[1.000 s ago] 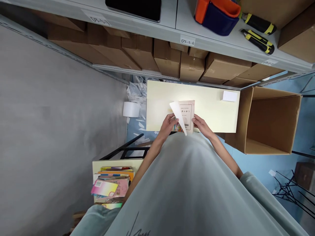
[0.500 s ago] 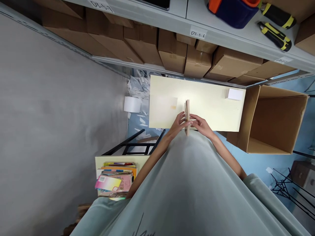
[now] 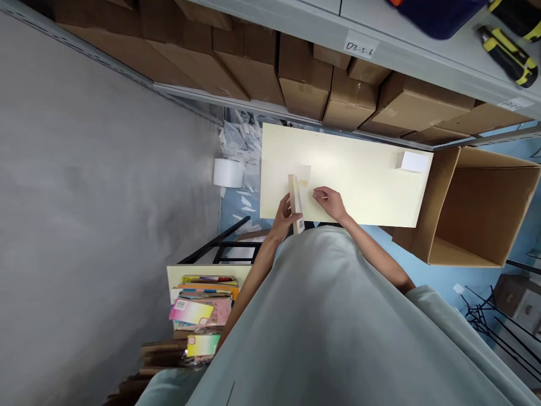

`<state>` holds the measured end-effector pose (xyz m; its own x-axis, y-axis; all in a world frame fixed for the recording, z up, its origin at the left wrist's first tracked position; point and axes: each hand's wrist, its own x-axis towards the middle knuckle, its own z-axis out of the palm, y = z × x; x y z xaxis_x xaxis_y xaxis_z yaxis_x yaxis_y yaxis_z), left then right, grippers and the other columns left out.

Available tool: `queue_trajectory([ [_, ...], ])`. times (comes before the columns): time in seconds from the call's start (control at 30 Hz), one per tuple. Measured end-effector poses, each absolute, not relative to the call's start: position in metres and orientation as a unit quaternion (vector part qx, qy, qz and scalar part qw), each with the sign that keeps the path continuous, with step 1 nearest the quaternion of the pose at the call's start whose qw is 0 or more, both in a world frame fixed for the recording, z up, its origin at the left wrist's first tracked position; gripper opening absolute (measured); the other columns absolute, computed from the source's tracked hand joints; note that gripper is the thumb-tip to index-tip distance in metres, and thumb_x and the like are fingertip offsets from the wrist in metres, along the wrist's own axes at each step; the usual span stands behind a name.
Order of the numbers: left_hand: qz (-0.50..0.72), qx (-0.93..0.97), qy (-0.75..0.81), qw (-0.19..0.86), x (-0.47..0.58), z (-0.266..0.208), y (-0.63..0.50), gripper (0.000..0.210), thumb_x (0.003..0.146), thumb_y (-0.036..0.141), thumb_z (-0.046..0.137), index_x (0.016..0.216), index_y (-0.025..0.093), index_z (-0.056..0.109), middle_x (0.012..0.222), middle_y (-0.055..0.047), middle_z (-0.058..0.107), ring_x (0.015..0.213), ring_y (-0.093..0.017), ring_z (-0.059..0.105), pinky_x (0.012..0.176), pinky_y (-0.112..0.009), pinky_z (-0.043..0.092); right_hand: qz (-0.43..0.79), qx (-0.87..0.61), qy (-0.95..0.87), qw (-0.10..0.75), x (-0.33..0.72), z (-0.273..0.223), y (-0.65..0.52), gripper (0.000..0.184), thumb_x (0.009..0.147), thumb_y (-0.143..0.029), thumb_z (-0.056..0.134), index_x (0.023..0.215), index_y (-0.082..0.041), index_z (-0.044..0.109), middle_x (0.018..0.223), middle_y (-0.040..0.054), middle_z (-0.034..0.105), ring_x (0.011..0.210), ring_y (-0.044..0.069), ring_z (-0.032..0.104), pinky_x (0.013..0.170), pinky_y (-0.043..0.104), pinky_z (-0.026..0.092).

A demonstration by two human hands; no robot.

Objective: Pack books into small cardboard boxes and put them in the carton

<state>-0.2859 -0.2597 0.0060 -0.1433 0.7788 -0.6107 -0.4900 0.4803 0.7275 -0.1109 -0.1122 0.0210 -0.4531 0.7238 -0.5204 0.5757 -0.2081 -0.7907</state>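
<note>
A thin paper book with pale page edges (image 3: 295, 197) stands tilted on edge above the near side of the pale cream rectangular table (image 3: 367, 186), left of the table's middle. The bare left hand (image 3: 282, 220) grips it from the outer side: the thumb lies across its lower end, the other fingers behind, and a small barcode-like print shows by the thumb.

Half a second ago both hands met on the book, held edge-on; now the right hand (image 3: 332, 202) has let go and hangs over the table, apart from the book, to its right. The book has swung leftward, its edge and a narrow strip of one cover turned to view. For the handling in hand, this means the left hand alone bears the book, while the right is free of it. The right fingers are curled with the tips close; whether they pinch something thin, I cannot tell.

At the table's far right corner sits a small white rectangular block (image 3: 413, 162). A large open brown cardboard box (image 3: 446, 203) stands right of the table, and a white paper-like roll (image 3: 228, 172) lies left of it.
</note>
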Motion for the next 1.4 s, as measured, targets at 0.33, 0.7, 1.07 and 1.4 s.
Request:
queue_trajectory([
  [0.33, 0.49, 0.097, 0.642, 0.582, -0.315, -0.056, -0.265, 0.106, 0.072, 0.042, 0.089, 0.165, 0.039, 0.04, 0.165, -0.011, 0.053, 0.147, -0.039, 0.058, 0.114, -0.055, 0.057, 0.377, -0.545, -0.74, -0.119, -0.172, -0.053, -0.096, 0.032, 0.103, -0.027, 0.07, 0.134, -0.02, 0.064, 0.131, 0.0127, 0.068, 0.103, 0.026, 0.07, 0.091, 0.04, 0.059],
  [0.7, 0.438, 0.097, 0.669, 0.593, -0.318, -0.063, -0.26, 0.107, 0.065, 0.032, 0.091, 0.163, 0.035, 0.046, 0.163, -0.012, 0.054, 0.144, -0.038, 0.06, 0.118, -0.056, 0.053, 0.406, -0.562, -0.718, -0.059, -0.167, -0.044, -0.112, 0.008, 0.106, -0.024, 0.06, 0.104, -0.024, 0.068, 0.115, 0.0047, 0.07, 0.09, 0.019, 0.069, 0.081, 0.033, 0.055],
  [1.07, 0.389, 0.146, 0.673, 0.612, -0.294, -0.037, -0.24, 0.103, 0.071, 0.036, 0.093, 0.162, 0.032, 0.047, 0.172, -0.013, 0.045, 0.154, -0.039, 0.05, 0.124, -0.055, 0.048, 0.46, -0.55, -0.664, 0.212, -0.078, 0.012, -0.139, 0.02, 0.102, -0.032, 0.056, 0.096, -0.027, 0.074, 0.106, 0.0049, 0.075, 0.098, 0.02, 0.074, 0.094, 0.037, 0.064],
  [1.4, 0.352, 0.217, 0.735, 0.537, -0.227, -0.054, -0.204, 0.105, 0.066, 0.032, 0.094, 0.16, 0.025, 0.047, 0.167, -0.017, 0.042, 0.159, -0.039, 0.04, 0.134, -0.05, 0.035, 0.539, -0.621, -0.497, 0.277, -0.018, 0.039, -0.153, 0.043, 0.086, -0.066, 0.079, 0.101, -0.025, 0.075, 0.113, 0.0069, 0.077, 0.103, 0.023, 0.078, 0.102, 0.04, 0.065],
])
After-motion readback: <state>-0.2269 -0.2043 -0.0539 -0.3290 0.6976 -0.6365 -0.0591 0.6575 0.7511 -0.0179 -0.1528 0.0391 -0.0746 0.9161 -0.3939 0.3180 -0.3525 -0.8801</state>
